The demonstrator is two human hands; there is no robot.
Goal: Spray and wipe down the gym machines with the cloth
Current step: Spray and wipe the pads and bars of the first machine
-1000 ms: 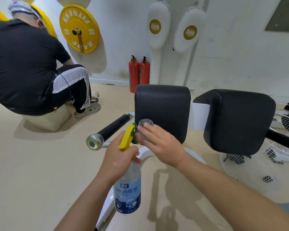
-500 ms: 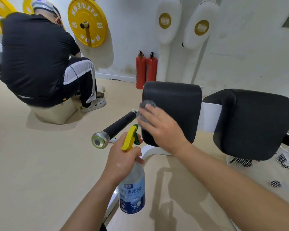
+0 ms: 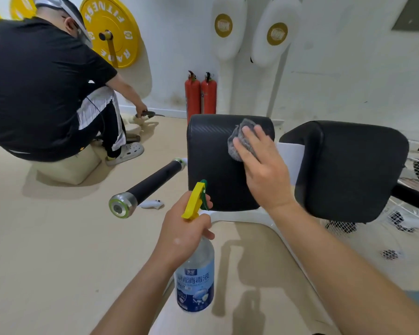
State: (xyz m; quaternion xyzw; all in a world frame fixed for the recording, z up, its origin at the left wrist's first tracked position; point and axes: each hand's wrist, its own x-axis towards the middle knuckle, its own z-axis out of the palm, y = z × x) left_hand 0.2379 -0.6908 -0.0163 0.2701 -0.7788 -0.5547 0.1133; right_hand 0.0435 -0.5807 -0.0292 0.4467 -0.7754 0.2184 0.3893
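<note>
The left hand (image 3: 185,229) is held up in front of the body, its forearm rising from the lower edge, fingers curled round the neck of an upright spray bottle (image 3: 195,274). The right arm reaches forward from the lower right. The right hand (image 3: 261,172) lies flat, fingers straight and close together, pressing a cloth (image 3: 235,141) against a pad (image 3: 208,160).

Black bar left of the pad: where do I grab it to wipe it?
Grip the black bar mid-shaft, from above: it juts out free above the floor, slim and round, easy to wrap. Avoid the wider silver cap.
</note>
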